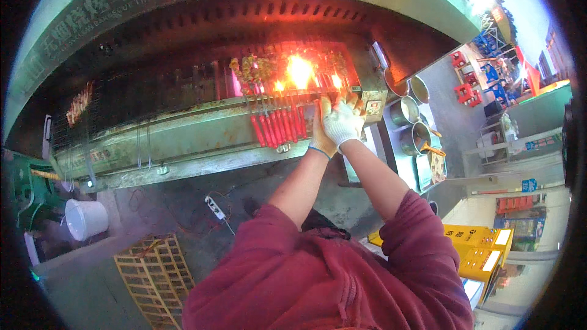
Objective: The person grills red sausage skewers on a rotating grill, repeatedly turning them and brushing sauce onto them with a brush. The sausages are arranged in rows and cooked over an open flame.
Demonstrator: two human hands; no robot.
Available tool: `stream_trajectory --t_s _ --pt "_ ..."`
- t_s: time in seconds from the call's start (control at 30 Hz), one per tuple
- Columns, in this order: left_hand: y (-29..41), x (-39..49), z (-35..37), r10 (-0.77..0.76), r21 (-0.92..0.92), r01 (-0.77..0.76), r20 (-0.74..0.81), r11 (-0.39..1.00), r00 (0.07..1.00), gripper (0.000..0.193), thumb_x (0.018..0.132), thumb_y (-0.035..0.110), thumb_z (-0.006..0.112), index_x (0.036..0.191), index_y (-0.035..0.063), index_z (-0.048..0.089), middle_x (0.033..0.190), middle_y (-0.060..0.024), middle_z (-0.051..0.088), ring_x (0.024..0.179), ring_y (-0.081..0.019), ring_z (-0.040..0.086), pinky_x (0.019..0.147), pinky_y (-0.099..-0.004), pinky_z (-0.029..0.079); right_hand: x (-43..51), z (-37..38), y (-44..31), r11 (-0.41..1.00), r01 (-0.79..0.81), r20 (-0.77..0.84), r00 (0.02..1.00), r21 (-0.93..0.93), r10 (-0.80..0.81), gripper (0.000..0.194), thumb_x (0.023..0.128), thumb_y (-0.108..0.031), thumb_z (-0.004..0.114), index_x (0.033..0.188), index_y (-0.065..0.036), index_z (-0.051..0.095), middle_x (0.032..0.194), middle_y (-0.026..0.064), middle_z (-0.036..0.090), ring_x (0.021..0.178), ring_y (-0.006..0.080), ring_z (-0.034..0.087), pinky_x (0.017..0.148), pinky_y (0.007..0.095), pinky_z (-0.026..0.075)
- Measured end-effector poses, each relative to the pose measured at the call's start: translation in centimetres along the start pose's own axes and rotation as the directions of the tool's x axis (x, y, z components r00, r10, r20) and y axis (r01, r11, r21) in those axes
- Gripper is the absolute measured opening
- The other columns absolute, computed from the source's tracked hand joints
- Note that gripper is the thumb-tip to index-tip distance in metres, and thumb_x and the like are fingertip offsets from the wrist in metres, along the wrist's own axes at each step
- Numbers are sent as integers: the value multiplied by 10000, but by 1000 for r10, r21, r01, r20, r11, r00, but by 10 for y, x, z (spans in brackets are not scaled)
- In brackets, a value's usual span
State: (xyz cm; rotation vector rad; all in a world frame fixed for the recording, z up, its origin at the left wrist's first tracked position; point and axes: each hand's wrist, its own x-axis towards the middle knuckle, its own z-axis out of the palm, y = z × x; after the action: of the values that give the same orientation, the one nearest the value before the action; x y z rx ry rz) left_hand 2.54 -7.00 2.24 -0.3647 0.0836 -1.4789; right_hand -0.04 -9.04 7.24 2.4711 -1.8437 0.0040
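Note:
My left hand (pixel 318 130) and my right hand (pixel 345 121), both in whitish knit work gloves, are pressed close together at the front edge of a long metal charcoal grill (pixel 206 128). They are beside the near ends of the skewers at the grill's right end; whatever lies between the palms is hidden. To their left, several skewers with red handles (pixel 277 127) lie side by side, handles hanging over the front ledge. Chunks of meat (pixel 254 69) on them sit above the glowing bed. Bright flames (pixel 300 72) rise just beyond my hands, near more skewered meat (pixel 337 62).
A metal hood (pixel 183 0) bearing writing arches over the grill. Metal pots (pixel 405 111) and an orange-handled utensil (pixel 431 149) stand on the right-hand table. Another skewer bunch (pixel 79 105) lies far left. A white bucket (pixel 86 219), wooden lattice (pixel 156 279) and power strip (pixel 214 207) are below.

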Motion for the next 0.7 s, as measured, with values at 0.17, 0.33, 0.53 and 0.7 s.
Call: stream_trajectory --t_s 0.17,0.33,0.53,0.7 --pt "6 3 -12 -12 -56 12 12 998 1000 825 963 721 445 1509 102 461 1513 -174 492 1364 -409 466 1172 -573 339 1 -2 -13 998 -28 5 1000 -53 28 862 973 -682 389 1568 -59 356 1610 300 312 1506 469 260 1205 599 191" --pt "13 7 -14 -33 -29 33 12 999 999 812 977 709 418 1526 112 438 1536 -175 466 1385 -409 443 1180 -572 326 5 4 -11 997 -79 32 996 -2 79 892 972 -690 384 1591 -50 317 1622 298 292 1520 483 222 1218 604 151" --pt "14 10 -12 -47 41 46 9 998 999 796 994 695 385 1547 123 411 1563 -175 435 1410 -408 416 1190 -572 312 10 4 -5 989 -120 65 991 82 114 926 970 -707 369 1614 -50 263 1634 324 244 1533 502 173 1228 616 101" --pt "13 10 -14 -64 67 63 13 996 998 784 1008 683 358 1565 132 388 1585 -176 410 1430 -408 393 1199 -571 299 11 4 -5 986 -137 95 987 97 128 958 957 -734 368 1615 -47 256 1643 328 213 1532 515 153 1226 626 87"
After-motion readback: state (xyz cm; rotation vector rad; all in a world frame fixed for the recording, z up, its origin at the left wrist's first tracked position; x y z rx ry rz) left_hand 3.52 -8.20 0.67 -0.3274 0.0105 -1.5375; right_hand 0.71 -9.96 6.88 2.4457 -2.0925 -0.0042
